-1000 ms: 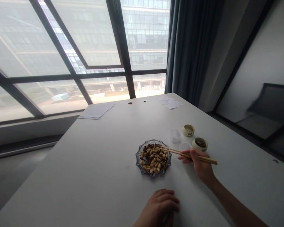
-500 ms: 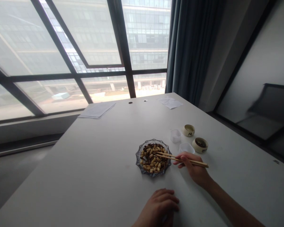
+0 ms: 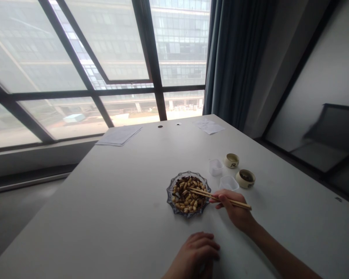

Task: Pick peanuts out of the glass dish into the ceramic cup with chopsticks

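Observation:
My right hand [image 3: 234, 211] is closed round a pair of wooden chopsticks [image 3: 242, 204]. Their tips reach into a scalloped glass bowl [image 3: 174, 209], down among pale brown shelled-looking nuts [image 3: 189, 202] and dark slender pieces [image 3: 187, 179] that I cannot name for sure. Whether the tips pinch a piece is too small to make out. My left hand [image 3: 196, 254] rests on the table in front of the bowl, its fingers loosely bent and a little apart, with nothing seen in it.
Right of the bowl stand two clear plastic tubs [image 3: 215, 167] and two small cream cups [image 3: 232, 160]; the nearer cup [image 3: 246, 178] has dark contents. Paper sheets [image 3: 119, 136] lie at the far left of the white table [image 3: 104, 201], more paper [image 3: 209, 126] at the far right.
My right hand and the chopsticks have shifted slightly to the left, and the chopstick tips sit a little further left among the nuts. My left hand has not moved.

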Demonstrator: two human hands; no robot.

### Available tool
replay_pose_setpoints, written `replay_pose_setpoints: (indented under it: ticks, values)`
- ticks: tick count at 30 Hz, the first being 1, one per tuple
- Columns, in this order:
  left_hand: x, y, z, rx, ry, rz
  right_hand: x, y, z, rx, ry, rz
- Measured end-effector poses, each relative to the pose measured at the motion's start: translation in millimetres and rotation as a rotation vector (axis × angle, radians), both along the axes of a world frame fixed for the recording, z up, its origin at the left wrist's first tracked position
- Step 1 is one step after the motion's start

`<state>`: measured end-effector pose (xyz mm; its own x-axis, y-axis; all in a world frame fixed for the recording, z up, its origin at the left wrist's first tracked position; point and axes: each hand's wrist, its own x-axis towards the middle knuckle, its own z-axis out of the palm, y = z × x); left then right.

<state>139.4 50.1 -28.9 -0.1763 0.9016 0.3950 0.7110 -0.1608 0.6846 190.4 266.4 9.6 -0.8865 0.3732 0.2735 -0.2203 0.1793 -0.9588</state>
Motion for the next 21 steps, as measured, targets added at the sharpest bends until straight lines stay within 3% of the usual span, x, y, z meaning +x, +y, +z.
replay_pose_setpoints:
  ticks: [7, 15, 21]
  values:
    - [0.6, -1.1, 0.4, -0.005, -0.015, 0.007, 0.3, 6.4, 3.0, -0.138, 0.032, -0.21]
    - [0.3, 0.7, 0.9, 0.007, -0.018, 0.005, 6.6, 48.0, 23.5, -0.221, 0.185, -0.609]
    - [0.4, -0.6, -1.1, 0.01, -0.028, 0.012, 4.9, 66.2, 19.8, -0.244, 0.181, -0.667]
